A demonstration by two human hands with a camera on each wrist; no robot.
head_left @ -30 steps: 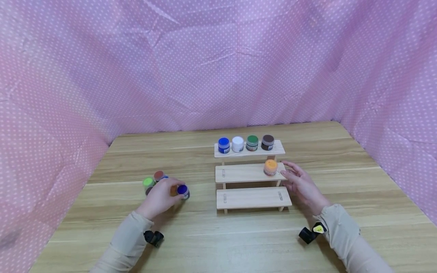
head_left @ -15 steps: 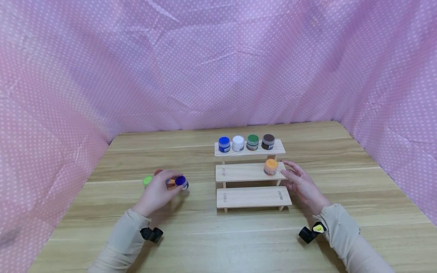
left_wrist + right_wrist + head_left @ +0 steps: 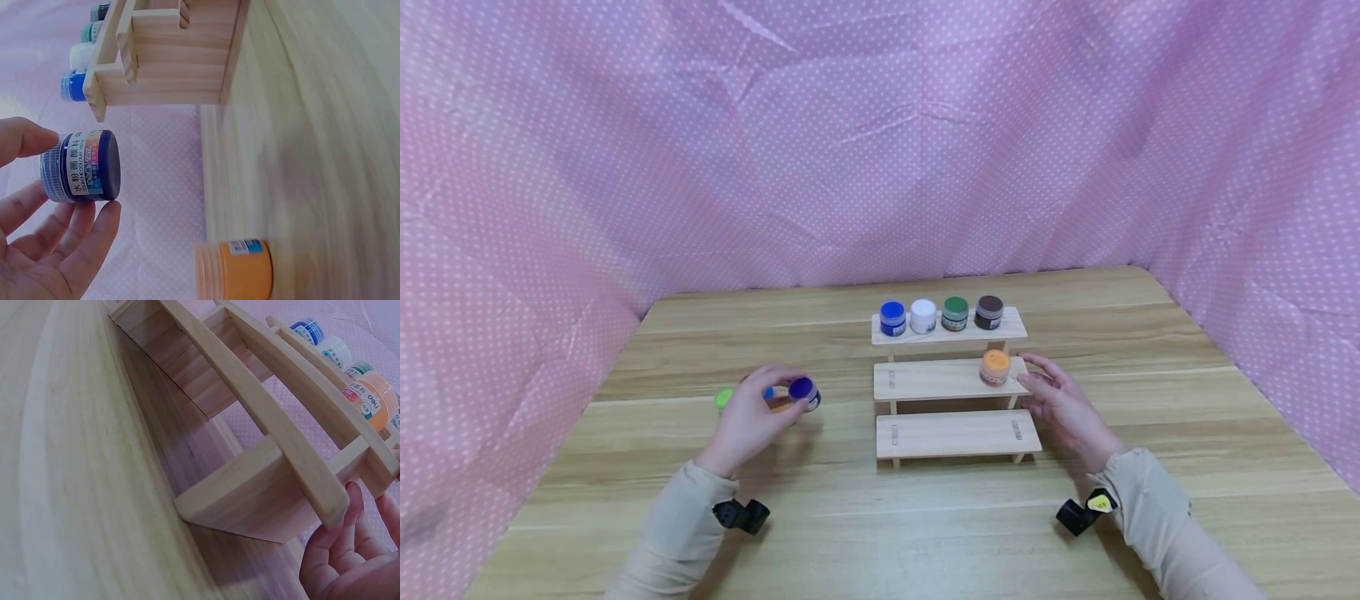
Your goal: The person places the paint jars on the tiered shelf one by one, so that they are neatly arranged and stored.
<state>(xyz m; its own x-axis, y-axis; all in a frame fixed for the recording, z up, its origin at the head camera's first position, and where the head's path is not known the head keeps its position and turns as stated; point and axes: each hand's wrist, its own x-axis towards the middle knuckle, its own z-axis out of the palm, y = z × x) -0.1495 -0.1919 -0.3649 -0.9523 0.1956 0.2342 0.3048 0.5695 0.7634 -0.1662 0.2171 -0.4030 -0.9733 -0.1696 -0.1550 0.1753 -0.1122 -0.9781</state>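
My left hand (image 3: 752,421) pinches a dark blue-violet paint jar (image 3: 90,165) between thumb and fingers, held above the table. Below it in the left wrist view stands an orange paint jar (image 3: 247,270). Partly hidden behind that hand are a lime-green jar (image 3: 723,398) and a blue-lidded jar (image 3: 768,392). A three-step wooden stand (image 3: 958,433) is at centre right; my right hand (image 3: 1067,412) holds the right end of its middle step. On that step sits a light-orange jar (image 3: 996,367). The top step bears blue (image 3: 892,318), white (image 3: 923,317), green (image 3: 955,313) and dark brown (image 3: 988,312) jars.
The wood-grain table (image 3: 880,533) extends around the stand on all sides. A pink dotted cloth (image 3: 880,167) hangs behind and at both sides. Black wrist cameras (image 3: 741,517) are strapped to both sleeves.
My left hand has lifted the dark blue-violet jar off the table, moving it slightly away from me and then a little right. My right hand and the stand stay in place.
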